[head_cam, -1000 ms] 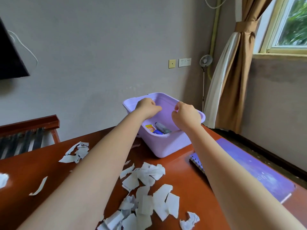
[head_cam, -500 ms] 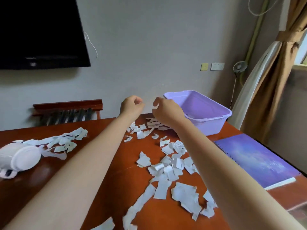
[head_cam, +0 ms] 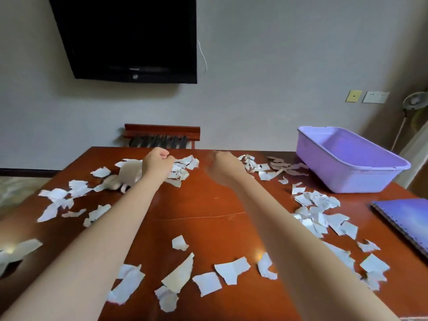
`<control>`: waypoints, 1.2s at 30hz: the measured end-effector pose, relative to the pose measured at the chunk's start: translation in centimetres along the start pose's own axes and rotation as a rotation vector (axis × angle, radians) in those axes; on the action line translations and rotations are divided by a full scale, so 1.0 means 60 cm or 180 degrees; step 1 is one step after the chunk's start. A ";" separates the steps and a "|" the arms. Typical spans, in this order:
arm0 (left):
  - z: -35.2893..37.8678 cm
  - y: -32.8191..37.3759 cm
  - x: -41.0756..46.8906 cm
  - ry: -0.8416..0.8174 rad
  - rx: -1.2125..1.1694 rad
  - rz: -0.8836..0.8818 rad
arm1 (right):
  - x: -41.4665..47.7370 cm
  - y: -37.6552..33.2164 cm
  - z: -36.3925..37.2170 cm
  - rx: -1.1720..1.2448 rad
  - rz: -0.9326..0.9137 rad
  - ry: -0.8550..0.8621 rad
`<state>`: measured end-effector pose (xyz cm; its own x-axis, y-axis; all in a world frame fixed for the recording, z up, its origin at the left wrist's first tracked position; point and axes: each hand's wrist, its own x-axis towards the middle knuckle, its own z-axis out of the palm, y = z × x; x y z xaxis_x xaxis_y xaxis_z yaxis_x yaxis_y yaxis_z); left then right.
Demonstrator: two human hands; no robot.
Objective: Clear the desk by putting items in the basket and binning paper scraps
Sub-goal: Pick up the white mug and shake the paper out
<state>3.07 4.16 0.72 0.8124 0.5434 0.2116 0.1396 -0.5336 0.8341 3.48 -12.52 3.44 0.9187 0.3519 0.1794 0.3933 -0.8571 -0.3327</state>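
Hands first: your left hand [head_cam: 157,162] is curled into a fist above the far heap of paper scraps [head_cam: 183,169], with nothing showing in it. Your right hand [head_cam: 222,167] hangs beside it over bare desk [head_cam: 208,205]. It is blurred and seen from the back, its fingers folded under, so I cannot tell whether they hold anything. More scraps lie on both sides of your arms. The purple basket [head_cam: 347,179] stands at the far right corner, its near wall hiding whatever lies inside. A purple notebook [head_cam: 410,216] lies nearer you at the right edge.
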 end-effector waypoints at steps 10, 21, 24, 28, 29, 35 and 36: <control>-0.117 -0.164 0.073 -0.0102 0.0811 -0.0758 | 0.101 -0.140 0.152 0.0447 -0.0081 -0.0514; -0.115 -0.222 0.085 -0.0596 0.0506 -0.0736 | 0.174 -0.199 0.239 0.0260 -0.0053 -0.0696; -0.113 -0.221 0.089 -0.0638 0.0543 -0.0824 | 0.177 -0.199 0.248 0.0335 -0.0003 -0.0578; -0.108 -0.219 0.095 -0.0588 0.0615 -0.0821 | 0.177 -0.198 0.245 0.0339 0.0002 -0.0572; -0.108 -0.220 0.096 -0.0495 0.0647 -0.0808 | 0.176 -0.198 0.244 0.0335 -0.0016 -0.0597; -0.129 -0.244 0.120 -0.0005 0.1058 -0.0879 | 0.178 -0.196 0.241 0.0426 -0.0033 -0.0721; -0.132 -0.249 0.126 0.0018 0.1137 -0.0874 | 0.178 -0.196 0.241 0.0388 -0.0069 -0.0668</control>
<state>2.66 21.36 -6.09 0.7150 0.6990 0.0107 0.5370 -0.5590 0.6318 9.20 6.77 -4.09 0.8925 0.4510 -0.0043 0.4028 -0.8012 -0.4425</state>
